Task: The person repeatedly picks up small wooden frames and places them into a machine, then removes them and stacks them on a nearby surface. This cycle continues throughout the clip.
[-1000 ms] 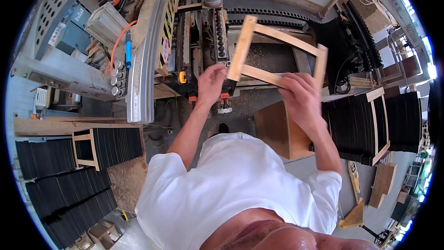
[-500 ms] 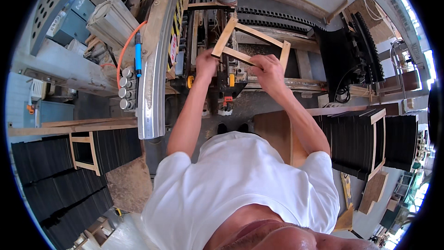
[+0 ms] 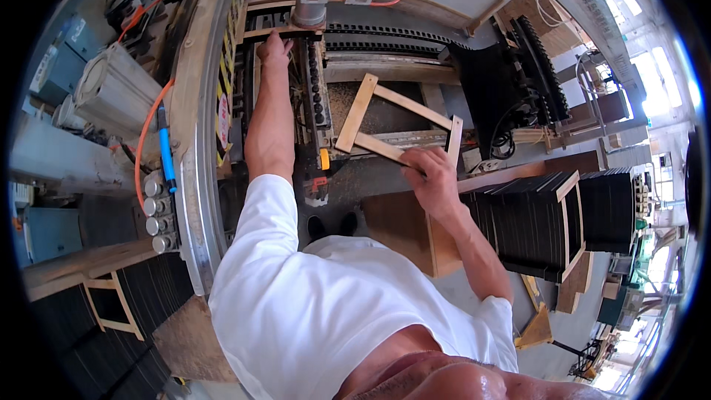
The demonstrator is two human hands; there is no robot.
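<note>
My right hand (image 3: 433, 176) grips the near bar of a pale wooden frame (image 3: 357, 113), close to its right corner. The frame is held tilted in the air, right of the machine's rail. My left arm stretches forward over the machine (image 3: 315, 89). At its end my left hand (image 3: 274, 50) has its fingers closed at the near bar of a second wooden frame (image 3: 259, 32), which lies in the machine. A metal cylinder (image 3: 308, 15) stands over that frame's right end.
A steel beam (image 3: 194, 141) with a blue pen (image 3: 166, 152) and an orange hose runs along my left. Stacked black-sided frames (image 3: 518, 222) stand at right, more (image 3: 152, 292) at lower left. A brown board box (image 3: 404, 230) is near my right side. A black cable chain (image 3: 541, 67) stands beyond.
My left hand has left the held frame and reached forward to the frame in the machine. My right hand alone now holds its frame, lower and nearer me. The view has turned right.
</note>
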